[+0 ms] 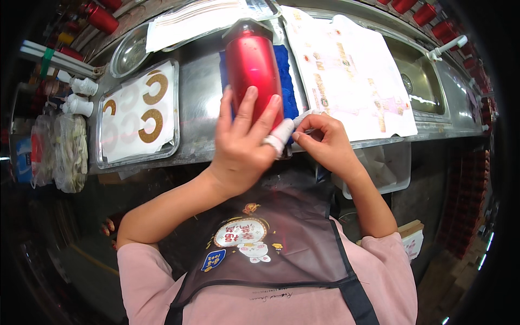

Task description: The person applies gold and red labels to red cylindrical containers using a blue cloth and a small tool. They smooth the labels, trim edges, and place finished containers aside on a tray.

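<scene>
A glossy red metal bottle (pixel 253 70) with a dark neck lies on a blue cloth (pixel 285 67) on the steel counter, its neck pointing away from me. My left hand (pixel 241 138) grips its near end, fingers spread along the red surface. The thumb, wrapped in white, sits by the bottle's right side. Close beside that thumb, my right hand (pixel 324 140) is closed in a pinch. A small whitish piece (pixel 306 116) shows at its fingers; whether the fingertips hold it is hidden.
At left, a tray (pixel 176 130) carries a white sheet with gold C-shaped decals. Printed decal sheets (pixel 346 76) cover the counter at right, before a sink (pixel 420 81). A round glass bowl (pixel 130 52) and a stack of white paper (pixel 189 24) stand behind. Under the counter is a plastic bin (pixel 384 168).
</scene>
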Demonstrator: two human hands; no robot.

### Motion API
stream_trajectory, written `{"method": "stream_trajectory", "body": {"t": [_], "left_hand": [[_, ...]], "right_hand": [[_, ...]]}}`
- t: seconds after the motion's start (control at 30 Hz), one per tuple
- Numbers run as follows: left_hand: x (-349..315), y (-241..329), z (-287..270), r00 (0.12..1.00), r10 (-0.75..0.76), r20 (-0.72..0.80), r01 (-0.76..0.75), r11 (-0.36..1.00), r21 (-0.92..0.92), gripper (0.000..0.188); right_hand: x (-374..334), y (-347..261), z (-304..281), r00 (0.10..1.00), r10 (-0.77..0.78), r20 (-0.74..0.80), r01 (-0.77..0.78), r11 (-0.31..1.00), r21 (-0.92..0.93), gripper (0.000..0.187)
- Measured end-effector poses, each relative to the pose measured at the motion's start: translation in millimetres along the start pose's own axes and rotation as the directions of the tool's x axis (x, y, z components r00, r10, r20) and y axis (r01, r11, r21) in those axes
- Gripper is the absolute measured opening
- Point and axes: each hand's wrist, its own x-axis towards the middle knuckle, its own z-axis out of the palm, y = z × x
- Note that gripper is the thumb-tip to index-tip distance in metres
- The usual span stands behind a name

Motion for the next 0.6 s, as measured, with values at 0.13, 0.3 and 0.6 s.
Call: {"method": "stream_trajectory", "body": {"t": [0.13, 0.3, 0.6], "left_hand": [[-23, -10, 12, 0.969, -0.238, -0.071, 0.204, 0.927, -0.316, 0.063], [-61, -11, 12, 0.918, -0.395, -0.011, 0.339, 0.8, -0.495, 0.07], [-85, -14, 11, 0.966, -0.259, 0.03, 0.252, 0.898, -0.362, 0.048]], "right_hand": [[-3, -7, -2, 0.999, 0.041, 0.026, -0.04, 0.999, -0.032, 0.013], [-7, -20, -3, 0.998, 0.059, 0.022, -0.061, 0.996, 0.072, 0.014], [-12, -24, -14, 1.0, 0.031, -0.003, -0.031, 0.998, 0.054, 0.012]]}}
